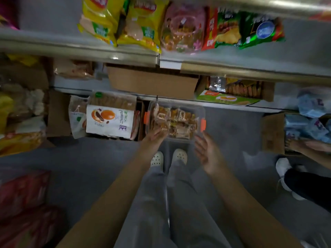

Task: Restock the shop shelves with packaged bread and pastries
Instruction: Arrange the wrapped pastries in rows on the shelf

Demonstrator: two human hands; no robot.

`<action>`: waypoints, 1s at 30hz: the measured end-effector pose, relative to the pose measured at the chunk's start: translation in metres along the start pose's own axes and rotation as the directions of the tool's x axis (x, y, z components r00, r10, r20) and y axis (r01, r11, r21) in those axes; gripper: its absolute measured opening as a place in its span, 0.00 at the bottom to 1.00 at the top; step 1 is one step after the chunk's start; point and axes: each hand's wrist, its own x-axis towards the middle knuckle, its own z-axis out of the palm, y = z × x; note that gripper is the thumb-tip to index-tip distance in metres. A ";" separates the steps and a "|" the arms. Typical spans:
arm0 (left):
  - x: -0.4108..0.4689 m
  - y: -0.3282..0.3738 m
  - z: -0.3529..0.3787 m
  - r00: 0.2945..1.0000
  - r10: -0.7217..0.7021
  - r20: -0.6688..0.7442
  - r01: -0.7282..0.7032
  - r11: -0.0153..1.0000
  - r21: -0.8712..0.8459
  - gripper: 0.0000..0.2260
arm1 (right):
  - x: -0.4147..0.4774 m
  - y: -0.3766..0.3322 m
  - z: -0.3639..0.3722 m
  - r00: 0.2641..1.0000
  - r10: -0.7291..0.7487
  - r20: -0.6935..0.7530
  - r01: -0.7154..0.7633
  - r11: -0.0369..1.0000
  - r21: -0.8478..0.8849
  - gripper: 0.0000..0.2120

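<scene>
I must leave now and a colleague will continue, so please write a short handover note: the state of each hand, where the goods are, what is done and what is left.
Left hand: open, fingers against the near left edge of the clear pastry box.
Right hand: open, beside the box's near right corner; contact unclear.
Goods: the box, with orange clips, is low at the bottom shelf, right of the bagged bread.
Done: the bread is placed.
Left: probably settle the box; whether it already rests there cannot be told.
</scene>
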 end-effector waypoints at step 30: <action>0.431 -0.219 0.043 0.937 -0.289 -0.196 0.238 0.939 -0.249 0.29 | 0.441 0.081 -0.024 0.985 -0.135 0.105 0.171 0.742 -0.648 0.33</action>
